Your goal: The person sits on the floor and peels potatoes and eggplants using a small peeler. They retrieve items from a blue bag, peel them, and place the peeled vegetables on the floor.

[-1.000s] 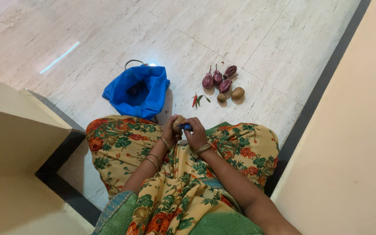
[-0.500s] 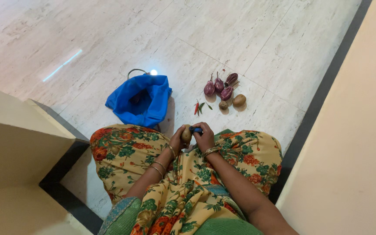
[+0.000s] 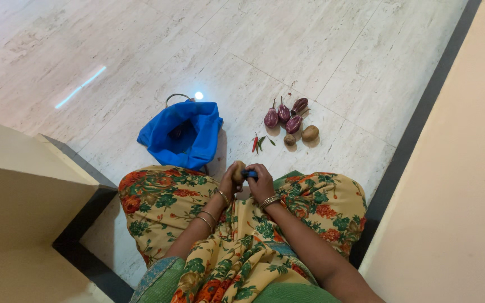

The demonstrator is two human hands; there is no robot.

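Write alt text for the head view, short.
Seated on a pale tiled floor, a person holds a brown potato in the left hand and a blue-handled tool in the right hand. Ahead lie an open blue bag, small purple eggplants, chillies and two potatoes.

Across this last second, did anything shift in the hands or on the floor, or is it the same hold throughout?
No visible change. The left hand still holds the small brown potato and the right hand still grips the blue-handled tool against it. The blue bag, aubergines, chillies and loose potatoes lie where they were; only the camera drifted.
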